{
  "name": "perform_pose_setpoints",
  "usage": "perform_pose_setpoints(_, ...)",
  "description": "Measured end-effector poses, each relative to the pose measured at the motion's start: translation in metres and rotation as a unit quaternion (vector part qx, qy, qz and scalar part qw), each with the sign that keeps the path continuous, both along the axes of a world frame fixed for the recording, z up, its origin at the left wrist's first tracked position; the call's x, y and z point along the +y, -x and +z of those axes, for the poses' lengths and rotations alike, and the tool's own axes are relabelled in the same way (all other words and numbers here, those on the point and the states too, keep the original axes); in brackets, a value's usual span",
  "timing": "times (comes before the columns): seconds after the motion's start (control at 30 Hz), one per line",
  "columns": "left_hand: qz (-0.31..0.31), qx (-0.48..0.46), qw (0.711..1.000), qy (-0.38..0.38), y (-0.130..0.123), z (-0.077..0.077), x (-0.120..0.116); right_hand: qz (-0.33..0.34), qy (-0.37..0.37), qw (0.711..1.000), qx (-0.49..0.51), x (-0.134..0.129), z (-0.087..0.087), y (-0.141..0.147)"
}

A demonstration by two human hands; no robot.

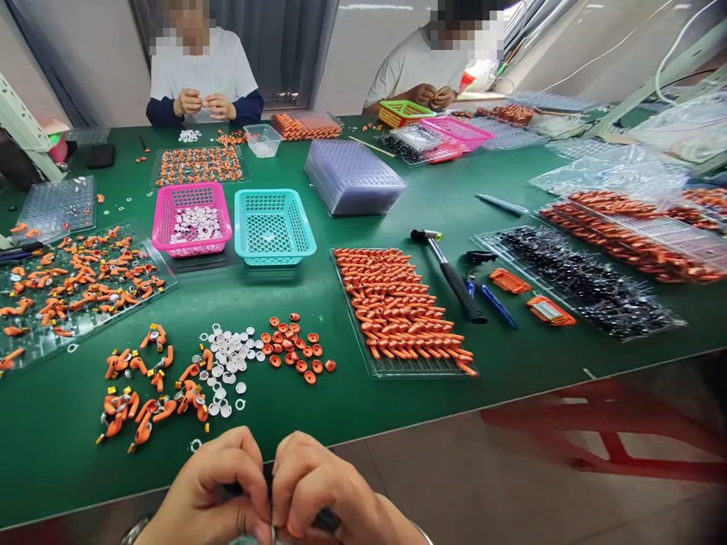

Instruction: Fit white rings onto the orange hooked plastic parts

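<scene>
At the bottom centre, in front of the table's near edge, my left hand (219, 488) and my right hand (323, 488) meet with fingers pinched together. A bit of orange shows at the right fingertips; what the hands hold between them is mostly hidden. Just beyond lie loose white discs (230, 362), small orange caps (292, 342) and a pile of orange curved parts (151, 386) with yellow and metal bits. A white ring (196, 445) rests beside my left hand.
A tray of orange parts (403, 310), a hammer (448, 276), a blue-handled tool (498, 305) and black parts (585, 280) are to the right. Pink (191, 246) and turquoise baskets (275, 260) stand beyond. Two people sit across the green table (273, 443).
</scene>
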State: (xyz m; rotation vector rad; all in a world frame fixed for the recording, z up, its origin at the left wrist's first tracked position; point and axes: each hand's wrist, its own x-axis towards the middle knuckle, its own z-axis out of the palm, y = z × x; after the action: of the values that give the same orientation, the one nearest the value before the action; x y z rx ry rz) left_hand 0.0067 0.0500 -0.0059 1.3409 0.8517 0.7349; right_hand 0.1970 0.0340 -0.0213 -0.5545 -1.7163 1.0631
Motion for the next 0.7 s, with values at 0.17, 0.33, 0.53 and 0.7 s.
perform_pose_setpoints(0.17,0.012,0.003,1.0,-0.021,-0.0008,0.0005,-0.001,0.005,0.004,1.0,0.002,0.0011,0.0021,-0.0001)
perform_pose_setpoints(0.33,0.008,0.006,0.999,-0.041,-0.002,0.0021,-0.0021,0.013,-0.007,1.0,0.004,0.0007,0.0027,-0.0011)
perform_pose_setpoints(0.53,0.009,-0.01,0.998,-0.064,-0.0018,0.0013,-0.0033,0.008,-0.005,1.0,0.009,-0.0002,-0.0004,-0.0017)
perform_pose_setpoints(0.7,0.01,-0.01,0.998,-0.062,-0.0018,-0.001,-0.004,0.007,-0.013,1.0,0.007,0.0001,-0.0012,-0.0013)
